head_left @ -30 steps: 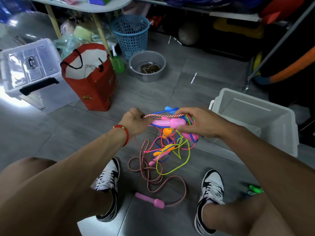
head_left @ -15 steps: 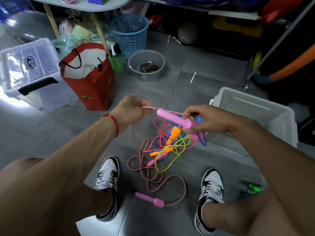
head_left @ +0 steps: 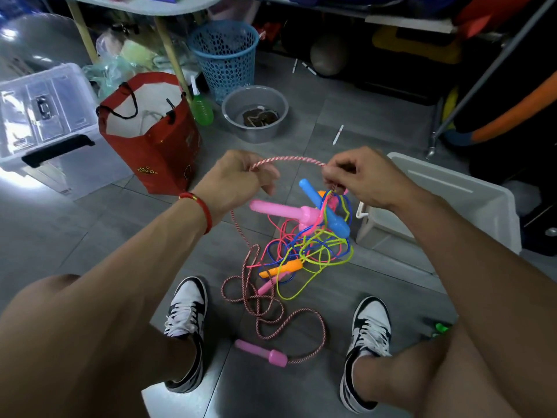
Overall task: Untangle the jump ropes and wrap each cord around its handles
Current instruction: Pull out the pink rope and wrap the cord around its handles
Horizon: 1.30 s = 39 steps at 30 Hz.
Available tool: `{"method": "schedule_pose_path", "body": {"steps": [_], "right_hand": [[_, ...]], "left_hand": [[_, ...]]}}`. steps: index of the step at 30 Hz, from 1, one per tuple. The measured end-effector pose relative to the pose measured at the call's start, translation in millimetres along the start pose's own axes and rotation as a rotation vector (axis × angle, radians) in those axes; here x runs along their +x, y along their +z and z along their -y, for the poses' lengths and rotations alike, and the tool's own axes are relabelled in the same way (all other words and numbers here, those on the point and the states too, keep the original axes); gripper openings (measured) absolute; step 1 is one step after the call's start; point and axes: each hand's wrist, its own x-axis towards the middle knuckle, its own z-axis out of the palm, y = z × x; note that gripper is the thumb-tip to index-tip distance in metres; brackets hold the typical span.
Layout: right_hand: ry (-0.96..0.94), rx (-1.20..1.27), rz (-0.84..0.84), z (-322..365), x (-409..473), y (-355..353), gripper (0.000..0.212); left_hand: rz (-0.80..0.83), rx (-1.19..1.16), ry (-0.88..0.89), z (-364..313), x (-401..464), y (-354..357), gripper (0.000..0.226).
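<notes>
Your left hand [head_left: 238,182] and right hand [head_left: 358,179], now drawn apart, each pinch the pink-and-white braided cord [head_left: 289,160] arched between them, while its pink handle [head_left: 283,211], released a moment ago, dangles at 6 o'clock, caught in the tangle [head_left: 307,251], not yet freed.

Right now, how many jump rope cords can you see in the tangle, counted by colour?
Braided pink-and-white cord: 1
Plain pink cord: 1
Blue cord: 1
Yellow-green cord: 1
Total: 4 colours, apparently 1 cord each
</notes>
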Motion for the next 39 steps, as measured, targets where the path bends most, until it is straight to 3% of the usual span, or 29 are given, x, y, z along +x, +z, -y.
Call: {"method": "schedule_pose_path", "body": {"steps": [2, 5, 8, 11, 13, 16, 19, 22, 24, 27, 32, 39], "right_hand": [[0.005, 0.082, -0.051, 5.5, 1.3, 2.8, 0.026], [0.032, 0.228, -0.132, 14.5, 5.3, 6.6, 0.024], [0.075, 0.353, -0.170, 20.5, 7.2, 10.1, 0.026], [0.099, 0.406, -0.139, 25.1, 5.9, 11.5, 0.028], [0.099, 0.450, -0.086, 29.1, 3.8, 12.1, 0.029], [0.119, 0.524, -0.071, 36.4, 1.4, 12.6, 0.029], [0.145, 0.547, -0.084, 41.0, 0.8, 12.8, 0.030], [0.168, 0.605, -0.095, 42.0, 0.3, 12.0, 0.030], [0.175, 0.645, -0.100, 43.1, -1.2, 10.8, 0.030], [0.164, 0.699, -0.076, 47.0, -4.2, 9.6, 0.029], [0.145, 0.726, -0.053, 46.8, -7.2, 8.0, 0.028], [0.160, 0.688, -0.069, 37.5, -7.7, 3.0, 0.028]], "left_hand": [[0.087, 0.094, 0.034, 6.1, -0.8, 6.2, 0.009], [0.216, 0.447, 0.075, 14.8, -3.3, 14.6, 0.025], [0.327, 0.396, 0.010, 20.2, -10.7, 30.8, 0.030], [0.311, 0.200, -0.077, 29.3, -6.7, 44.2, 0.052], [0.290, 0.209, -0.087, 28.8, -4.1, 46.7, 0.054], [0.207, 0.424, 0.012, 29.1, -4.0, 47.1, 0.047], [-0.012, 0.640, 0.131, 33.1, -5.4, 46.2, 0.038], [-0.025, 0.577, 0.166, 33.7, -2.5, 46.6, 0.038], [0.030, 0.570, 0.161, 31.6, -5.3, 50.7, 0.046], [-0.012, 0.532, 0.160, 38.2, -7.0, 57.7, 0.058], [0.012, 0.372, 0.153, 40.4, -4.9, 58.7, 0.051], [0.051, 0.182, 0.128, 38.5, -1.2, 57.0, 0.020]]}}
